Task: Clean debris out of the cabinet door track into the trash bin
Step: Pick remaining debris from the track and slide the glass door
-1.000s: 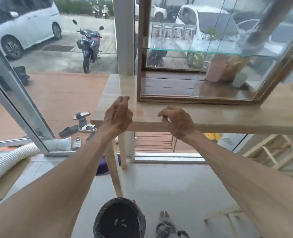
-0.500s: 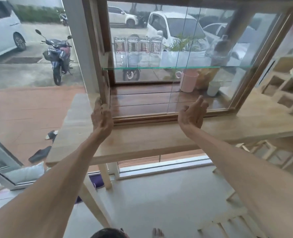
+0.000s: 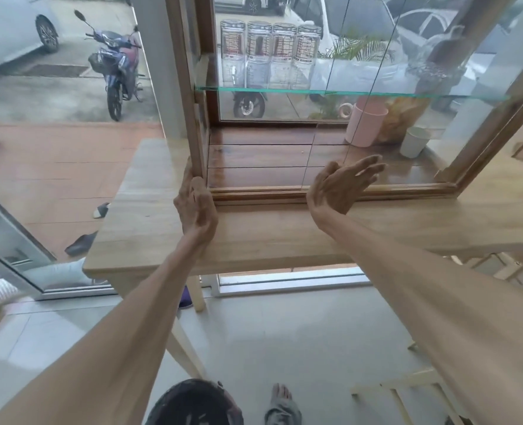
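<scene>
Cabinet door track (image 3: 330, 193): narrow, rigid wooden groove; debris light, loose. Left hand (image 3: 196, 207) curled on frame corner at nine o'clock; right hand (image 3: 340, 187) spread flat, empty. Best pinched out by fingertips.

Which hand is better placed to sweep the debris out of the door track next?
Right. The right hand is open, flat over the cabinet's door track; the left hand is braced at the frame corner.
</scene>
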